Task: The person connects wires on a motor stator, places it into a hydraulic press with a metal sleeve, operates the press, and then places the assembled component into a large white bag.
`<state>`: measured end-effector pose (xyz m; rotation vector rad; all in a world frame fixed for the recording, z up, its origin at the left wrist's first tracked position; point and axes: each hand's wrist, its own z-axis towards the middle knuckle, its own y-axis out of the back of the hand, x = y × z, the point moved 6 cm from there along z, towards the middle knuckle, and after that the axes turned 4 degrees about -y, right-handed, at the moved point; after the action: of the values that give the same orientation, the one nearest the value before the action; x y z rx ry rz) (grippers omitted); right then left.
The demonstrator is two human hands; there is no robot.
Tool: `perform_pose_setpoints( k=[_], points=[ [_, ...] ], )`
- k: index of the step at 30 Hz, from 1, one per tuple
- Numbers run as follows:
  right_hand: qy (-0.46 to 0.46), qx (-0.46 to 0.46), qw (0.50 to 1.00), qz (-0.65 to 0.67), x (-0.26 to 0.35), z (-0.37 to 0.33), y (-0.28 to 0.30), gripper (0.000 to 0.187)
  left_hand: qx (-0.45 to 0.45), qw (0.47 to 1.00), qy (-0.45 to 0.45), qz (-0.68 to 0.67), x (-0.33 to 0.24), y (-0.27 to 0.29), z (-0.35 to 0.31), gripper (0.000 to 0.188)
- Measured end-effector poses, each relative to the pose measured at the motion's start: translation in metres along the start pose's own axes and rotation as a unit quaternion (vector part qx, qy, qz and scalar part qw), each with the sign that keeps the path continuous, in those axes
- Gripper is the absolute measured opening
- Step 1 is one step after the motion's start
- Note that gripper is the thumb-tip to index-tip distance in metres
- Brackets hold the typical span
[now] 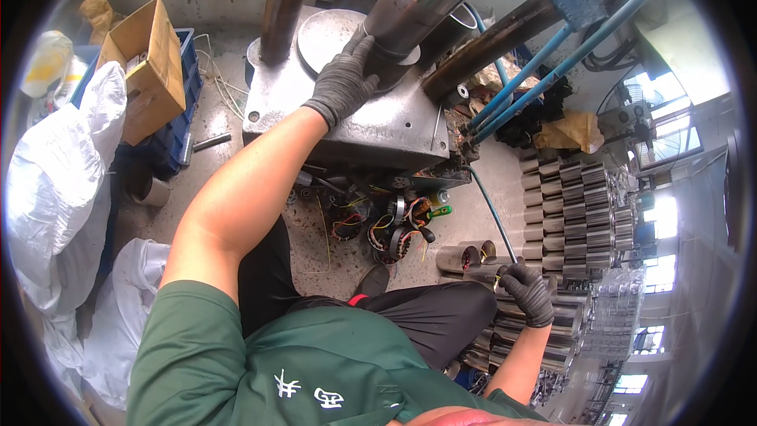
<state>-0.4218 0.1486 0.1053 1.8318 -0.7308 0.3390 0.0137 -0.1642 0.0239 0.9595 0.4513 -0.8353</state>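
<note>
A steel cylinder (406, 12) slants down onto the flat metal bed of a press-like machine (276, 102), its upper part polished and its lower part darker. My left hand (345, 79), in a grey glove, is closed against the cylinder's lower side. A round metal plate (319, 35) lies on the bed beside my fingers. Down at the right, my gloved right hand (527, 293) grips the end of a thin blue lever (495, 217) that runs up to the machine's right side. Short metal tubes (457, 259) lie close to that hand.
Wound motor parts with wires (394, 237) and a green-handled tool (440, 211) lie on the floor under the machine. Metal sleeves (568, 213) are stacked at the right. Dark columns (288, 8) and blue bars (568, 71) flank the bed. A cardboard box (146, 71) and white sacks (59, 197) stand left.
</note>
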Motion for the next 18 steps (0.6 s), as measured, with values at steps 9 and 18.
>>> perform_pose_setpoints(
  k=[9,18],
  points=[
    [-0.001,0.011,1.0,0.005,0.008,0.001,-0.002,0.017,0.03,0.999,0.032,-0.012,0.0,-0.001,0.0,0.079],
    [0.076,0.02,0.993,-0.087,0.003,0.007,0.008,0.028,-0.002,1.0,0.002,-0.003,0.0,-0.003,0.0,0.078]
  ],
)
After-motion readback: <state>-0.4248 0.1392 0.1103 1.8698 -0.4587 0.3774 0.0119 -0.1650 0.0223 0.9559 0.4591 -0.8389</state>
